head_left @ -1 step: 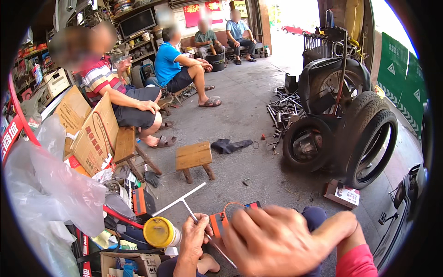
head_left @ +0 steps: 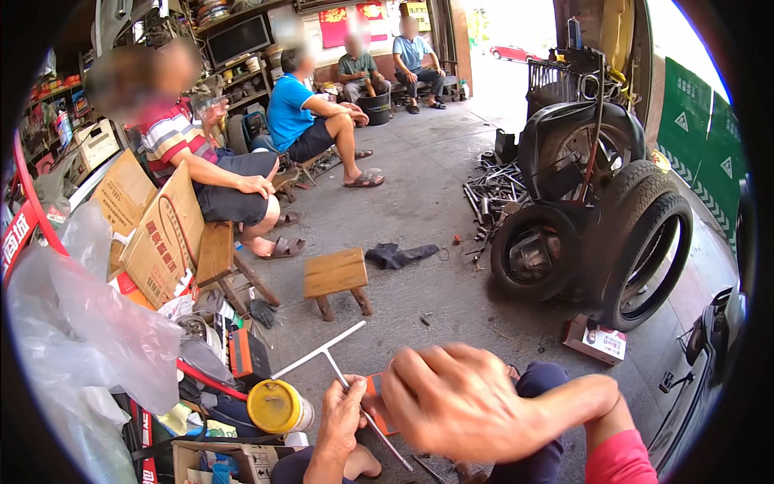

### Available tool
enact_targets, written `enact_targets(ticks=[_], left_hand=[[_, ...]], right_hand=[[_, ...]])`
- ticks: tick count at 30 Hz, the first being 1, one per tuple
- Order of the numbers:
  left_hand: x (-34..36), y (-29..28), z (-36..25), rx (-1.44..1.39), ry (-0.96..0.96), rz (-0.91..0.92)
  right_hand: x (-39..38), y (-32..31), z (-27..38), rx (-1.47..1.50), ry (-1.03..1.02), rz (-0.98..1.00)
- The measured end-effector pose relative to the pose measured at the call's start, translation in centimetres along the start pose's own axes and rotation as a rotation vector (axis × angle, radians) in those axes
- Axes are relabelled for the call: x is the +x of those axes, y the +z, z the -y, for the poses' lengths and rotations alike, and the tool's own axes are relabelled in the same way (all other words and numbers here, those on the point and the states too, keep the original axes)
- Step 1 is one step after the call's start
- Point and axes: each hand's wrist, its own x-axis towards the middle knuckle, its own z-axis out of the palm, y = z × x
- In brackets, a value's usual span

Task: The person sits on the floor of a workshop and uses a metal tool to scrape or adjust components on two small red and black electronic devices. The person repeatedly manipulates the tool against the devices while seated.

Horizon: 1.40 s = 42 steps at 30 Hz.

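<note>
My left hand (head_left: 342,415) is closed round the shaft of a silver T-handle wrench (head_left: 334,364), low in the middle. The wrench's crossbar points up and away; its lower end runs down past my fingers. Close to the camera, my right hand (head_left: 459,399) is curled with its back upward, slightly blurred. Its palm and whatever it may hold are hidden. Below the hands, an orange and black box (head_left: 376,402) shows in part behind my right hand. A thin dark rod (head_left: 427,469) lies under that hand at the lower edge.
A wooden stool (head_left: 335,274) stands ahead, beside a dark cloth (head_left: 399,256). To the left are a yellow-lidded bucket (head_left: 272,406), cardboard and plastic sheeting (head_left: 105,323). Tyres (head_left: 649,258) and piled metal tools (head_left: 496,194) stand right. Several people sit at the back left.
My right hand has shifted slightly left and up, covering more of the orange and black box and its orange cable. The T-handle wrench has moved a little to the right in my left hand.
</note>
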Motion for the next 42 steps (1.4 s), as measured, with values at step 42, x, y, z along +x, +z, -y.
enact_targets(ticks=[42], left_hand=[[9.6, 0.4, 7.5, 1.181, -0.012, 0.723]], right_hand=[[-6.9, 16.0, -7.0, 0.542, 0.460, 0.393]])
